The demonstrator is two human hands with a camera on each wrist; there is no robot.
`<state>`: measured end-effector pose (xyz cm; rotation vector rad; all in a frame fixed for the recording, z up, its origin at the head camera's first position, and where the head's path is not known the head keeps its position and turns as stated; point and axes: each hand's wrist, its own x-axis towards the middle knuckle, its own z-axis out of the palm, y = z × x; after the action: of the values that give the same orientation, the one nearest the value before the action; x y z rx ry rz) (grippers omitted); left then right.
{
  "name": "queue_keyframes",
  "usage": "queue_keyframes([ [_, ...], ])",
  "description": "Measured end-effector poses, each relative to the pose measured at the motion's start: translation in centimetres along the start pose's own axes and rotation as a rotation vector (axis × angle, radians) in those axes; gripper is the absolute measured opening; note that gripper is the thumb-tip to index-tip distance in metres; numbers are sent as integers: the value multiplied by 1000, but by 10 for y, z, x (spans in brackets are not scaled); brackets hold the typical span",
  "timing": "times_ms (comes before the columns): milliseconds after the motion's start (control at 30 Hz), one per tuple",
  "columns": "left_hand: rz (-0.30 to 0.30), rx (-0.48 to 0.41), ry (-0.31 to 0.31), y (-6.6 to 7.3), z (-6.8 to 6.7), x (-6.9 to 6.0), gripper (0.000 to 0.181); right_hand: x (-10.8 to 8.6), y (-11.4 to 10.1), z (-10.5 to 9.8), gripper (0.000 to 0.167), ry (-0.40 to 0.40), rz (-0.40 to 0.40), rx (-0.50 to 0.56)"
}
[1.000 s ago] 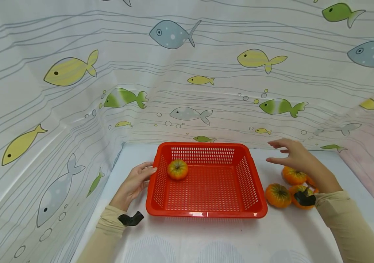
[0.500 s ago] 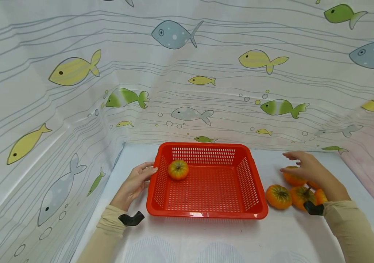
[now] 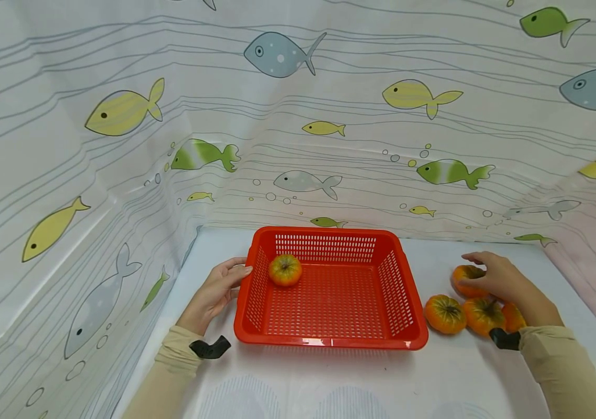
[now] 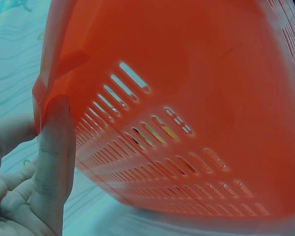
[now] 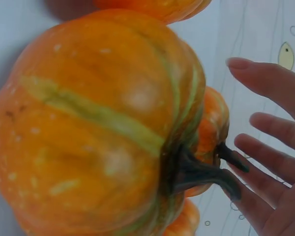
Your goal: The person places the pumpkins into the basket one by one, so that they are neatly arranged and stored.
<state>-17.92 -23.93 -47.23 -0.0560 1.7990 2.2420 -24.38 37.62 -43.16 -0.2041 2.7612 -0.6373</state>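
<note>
Pumpkin farthest back (image 3: pixel 466 278): between red basket (image 3: pixel 331 343) and right hand (image 3: pixel 508 286), the nearer hand.
Right hand: spread wide, contact unclear.
Left hand (image 3: pixel 216 292): pinching basket's left rim.

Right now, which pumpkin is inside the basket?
The pumpkin on the left inside the red plastic basket; the other pumpkins sit outside, to its right, near the right hand.

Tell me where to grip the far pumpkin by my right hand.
Probably best by the round sides of the far pumpkin, your right hand coming from above. Its bulging shape should give a hold there; its left and far sides look free, while other pumpkins crowd its near side.
</note>
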Motion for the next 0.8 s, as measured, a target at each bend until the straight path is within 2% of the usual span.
queue_keyframes([
  [267,-2,0,1,0,0,0,47,-1,8,2,92,-8,23,2],
  [500,1,-4,4,1,1,-2,45,0,18,3,94,-14,26,-62],
  [800,-8,2,24,1,1,-2,43,0,22,3,97,-55,59,-35],
])
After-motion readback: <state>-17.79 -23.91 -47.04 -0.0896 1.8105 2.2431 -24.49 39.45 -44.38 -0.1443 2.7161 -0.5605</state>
